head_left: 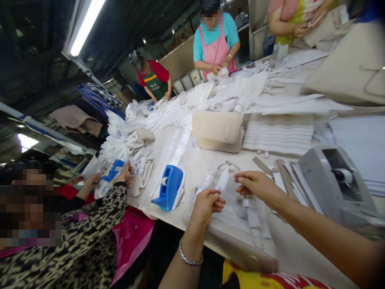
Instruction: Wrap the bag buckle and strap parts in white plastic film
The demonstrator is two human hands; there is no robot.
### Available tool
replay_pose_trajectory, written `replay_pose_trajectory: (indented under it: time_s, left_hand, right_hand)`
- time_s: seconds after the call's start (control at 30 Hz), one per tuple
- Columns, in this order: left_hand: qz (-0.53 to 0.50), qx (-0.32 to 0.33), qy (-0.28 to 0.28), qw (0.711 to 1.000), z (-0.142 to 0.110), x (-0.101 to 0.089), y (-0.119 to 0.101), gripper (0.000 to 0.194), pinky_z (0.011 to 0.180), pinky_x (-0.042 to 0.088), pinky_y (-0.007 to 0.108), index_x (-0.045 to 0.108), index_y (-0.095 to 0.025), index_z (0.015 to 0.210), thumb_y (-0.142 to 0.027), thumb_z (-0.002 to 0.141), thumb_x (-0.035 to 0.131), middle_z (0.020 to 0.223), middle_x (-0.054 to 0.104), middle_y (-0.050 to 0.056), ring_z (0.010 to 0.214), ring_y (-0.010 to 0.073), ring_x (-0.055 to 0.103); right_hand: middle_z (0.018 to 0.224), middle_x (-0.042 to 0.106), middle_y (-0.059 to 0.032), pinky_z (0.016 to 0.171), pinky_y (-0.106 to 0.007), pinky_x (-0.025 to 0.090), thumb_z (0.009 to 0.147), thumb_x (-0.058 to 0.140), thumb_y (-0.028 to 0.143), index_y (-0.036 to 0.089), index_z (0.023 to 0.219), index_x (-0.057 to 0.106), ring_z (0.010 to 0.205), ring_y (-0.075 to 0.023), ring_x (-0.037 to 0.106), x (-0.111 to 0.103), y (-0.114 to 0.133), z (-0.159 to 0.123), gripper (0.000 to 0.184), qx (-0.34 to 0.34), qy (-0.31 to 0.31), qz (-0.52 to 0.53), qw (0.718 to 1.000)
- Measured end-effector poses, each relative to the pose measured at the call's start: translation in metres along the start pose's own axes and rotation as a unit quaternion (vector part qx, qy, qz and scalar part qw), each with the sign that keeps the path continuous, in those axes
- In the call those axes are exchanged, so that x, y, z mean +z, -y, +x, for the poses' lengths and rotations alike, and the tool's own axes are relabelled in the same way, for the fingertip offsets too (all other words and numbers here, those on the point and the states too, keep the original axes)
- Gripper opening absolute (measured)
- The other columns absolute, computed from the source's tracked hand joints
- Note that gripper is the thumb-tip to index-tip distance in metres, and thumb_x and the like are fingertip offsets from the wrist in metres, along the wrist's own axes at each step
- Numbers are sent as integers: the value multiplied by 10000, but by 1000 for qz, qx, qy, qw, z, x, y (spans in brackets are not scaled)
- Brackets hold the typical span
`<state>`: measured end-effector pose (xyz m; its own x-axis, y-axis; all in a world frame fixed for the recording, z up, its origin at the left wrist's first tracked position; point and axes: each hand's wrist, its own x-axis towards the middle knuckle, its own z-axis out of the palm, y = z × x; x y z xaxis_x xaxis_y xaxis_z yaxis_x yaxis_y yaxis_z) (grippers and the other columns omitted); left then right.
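My left hand [207, 205], a silver bracelet on its wrist, is closed in a pinch on the lower end of a small clear plastic bag [222, 180]. My right hand [255, 184] pinches the same bag from the right, fingers pressed together. The bag hangs just above a long white table [198, 160], over several white strips and small wrapped pieces [252, 216] lying near the front edge.
A blue tape dispenser [170, 186] stands left of my hands, a grey one [337, 180] to the right. Beige bags [218, 130] and stacked white strips [278, 132] lie behind. A person in a patterned sleeve [99, 216] works at left; others stand at the far side.
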<state>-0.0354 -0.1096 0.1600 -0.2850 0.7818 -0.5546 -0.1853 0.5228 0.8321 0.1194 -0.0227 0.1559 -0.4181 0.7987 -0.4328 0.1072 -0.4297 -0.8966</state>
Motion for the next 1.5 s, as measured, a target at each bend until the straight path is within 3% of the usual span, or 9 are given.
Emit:
replay_pose_trajectory:
  time_s: [0.27, 0.4, 0.5, 0.63, 0.83, 0.93, 1.17, 1.33, 1.5]
  left_hand:
    - [180, 5, -31, 983, -3, -5, -7, 285, 458, 393, 216, 504, -134, 768, -411, 753, 435, 602, 584, 38, 458, 94, 511]
    - [471, 235, -161, 835, -7, -11, -18, 289, 627, 443, 288, 575, -178, 773, -420, 783, 418, 701, 613, 34, 630, 139, 562]
    - [539, 368, -102, 751, -3, -3, -24, 280, 861, 410, 325, 558, -202, 1015, -331, 805, 424, 1029, 599, 59, 953, 166, 532]
    - [594, 385, 36, 705, 16, 5, -26, 336, 978, 343, 348, 529, -194, 1097, -242, 768, 487, 1171, 533, 71, 1105, 182, 452]
    - [515, 245, -58, 819, 70, -47, -44, 347, 920, 403, 332, 555, -152, 1066, -303, 768, 466, 1104, 582, 89, 1015, 186, 531]
    - [519, 202, -48, 829, 101, -60, -55, 349, 917, 403, 333, 568, -122, 1048, -270, 742, 487, 1089, 590, 110, 993, 199, 548]
    - [543, 283, 44, 790, 138, -3, -61, 443, 940, 375, 327, 519, -175, 1125, -300, 701, 550, 1164, 545, 79, 1045, 195, 509]
    - [595, 379, 150, 693, 154, 33, -55, 452, 926, 367, 293, 510, -198, 1120, -263, 677, 574, 1127, 556, 57, 1028, 175, 496]
    - [644, 329, 149, 675, 158, 40, -55, 337, 877, 391, 295, 559, -198, 1044, -204, 721, 463, 1032, 605, 57, 957, 178, 535]
  right_hand:
    - [922, 615, -69, 770, -355, 511, 808, 414, 282, 162, 935, 603, 833, -188, 586, -41, -45, -29, 257, -210, -94, -181, 956]
    - [1212, 479, -55, 1004, -433, 318, 860, 355, 292, 196, 1115, 533, 1154, -214, 388, -48, -63, -37, 325, -375, -138, -352, 847]
    - [1326, 348, -72, 1029, -440, 278, 864, 371, 324, 165, 1259, 394, 1237, -226, 262, -39, -74, -32, 427, -402, -85, -427, 806]
    - [1342, 316, -100, 1007, -426, 318, 859, 385, 339, 146, 1296, 334, 1225, -222, 290, -29, -90, -24, 481, -374, -38, -421, 825]
    - [1215, 479, -78, 963, -391, 378, 835, 402, 351, 166, 1152, 505, 1135, -208, 416, -54, -85, -14, 381, -305, -110, -269, 907]
    - [1133, 544, -55, 891, -318, 429, 800, 430, 261, 169, 1079, 554, 1047, -185, 485, -62, -61, 23, 319, -272, -116, -242, 924]
    - [948, 627, -107, 810, -286, 407, 677, 490, 73, 103, 961, 616, 878, -204, 564, -32, -19, 116, 313, -200, -49, -345, 915]
    - [766, 631, -83, 645, -247, 404, 656, 526, 103, 82, 904, 599, 720, -181, 568, -21, -29, 126, 259, -181, -49, -325, 927]
    - [685, 602, -25, 556, -206, 387, 691, 498, 103, 49, 1135, 413, 621, -129, 546, -26, -36, 121, 456, -173, -59, -266, 947]
